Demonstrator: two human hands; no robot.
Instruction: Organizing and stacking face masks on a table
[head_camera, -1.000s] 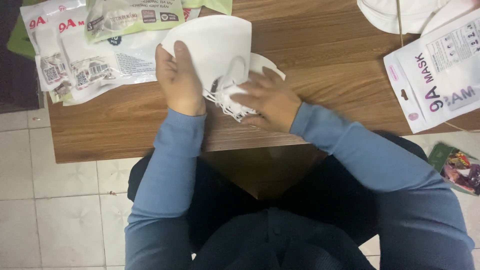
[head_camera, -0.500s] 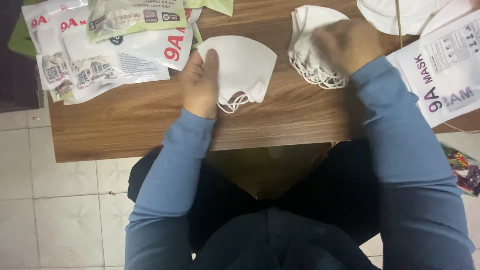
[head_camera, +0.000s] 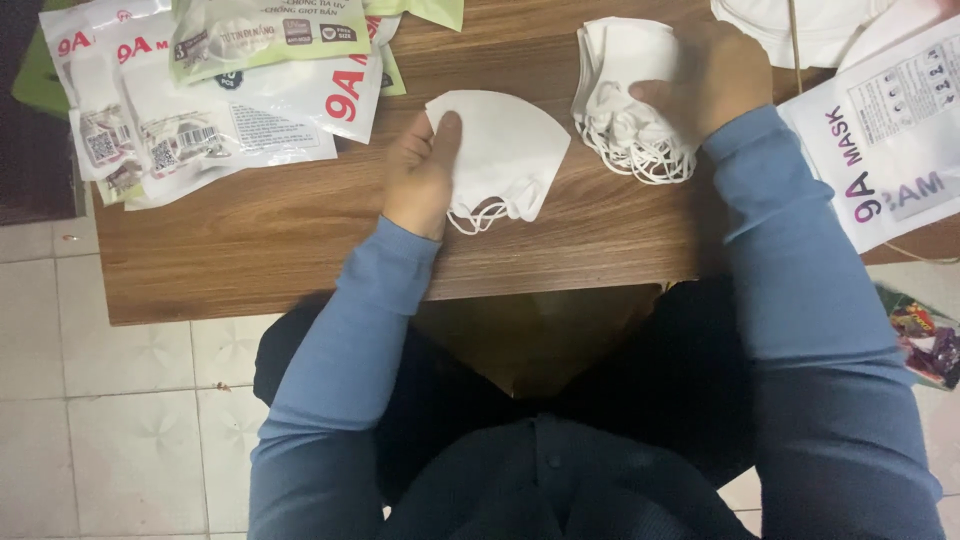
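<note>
A person in blue sleeves sits at a brown wooden table (head_camera: 300, 230) and looks down at two hands.

The left hand (head_camera: 422, 175) is near the middle of the frame. It lies on the left edge of a single white mask (head_camera: 505, 150). The thumb (head_camera: 447, 135) presses down on top of the mask. The other fingers are bent close together beside the mask, and their tips cannot be seen. The mask lies flat on the table, folded in a fan shape. Its thin white ear loops (head_camera: 478, 215) stick out at the bottom edge, just beside the hand.

The right hand (head_camera: 715, 75) is in the upper right of the frame. It rests on a stack of white masks (head_camera: 625, 95). The fingers curl over the top of the stack and hold it. A bunch of ear loops hangs out at the lower side of the stack. The stack is near the single mask but does not touch it.

In the upper left of the frame lie some flat mask packets (head_camera: 200, 100), white and green, one over another. At the right edge lies one more white packet (head_camera: 890, 140). A bright wrapper (head_camera: 925, 340) lies on the floor at the lower right.
</note>
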